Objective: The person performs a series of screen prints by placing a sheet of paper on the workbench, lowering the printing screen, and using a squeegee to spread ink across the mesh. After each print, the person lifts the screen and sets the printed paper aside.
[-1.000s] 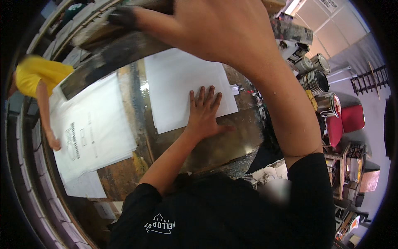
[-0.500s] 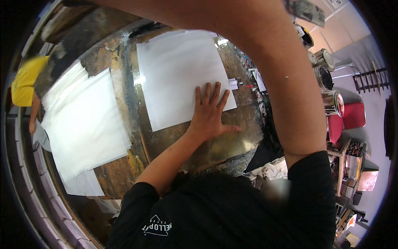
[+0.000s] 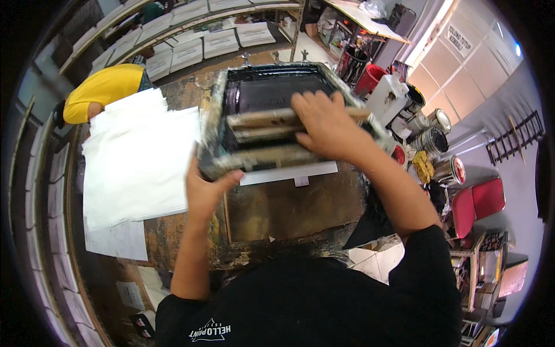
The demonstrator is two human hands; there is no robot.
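Wooden bar (image 3: 263,120): gripped by the fingers of the right hand (image 3: 328,126). Dark frame (image 3: 276,157): beneath these fingers, near-left corner clasped by the left hand (image 3: 205,194). White sheets (image 3: 139,168): stacked left of the left fingers, on the desk (image 3: 162,240).

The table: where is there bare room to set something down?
The brown patch of table: frame and paper border it beyond, the black cloth at right, the shirt nearer. Only a white scrap shows there. It is crowded at left, under the stack of sheets, and right of the frame, among cans.
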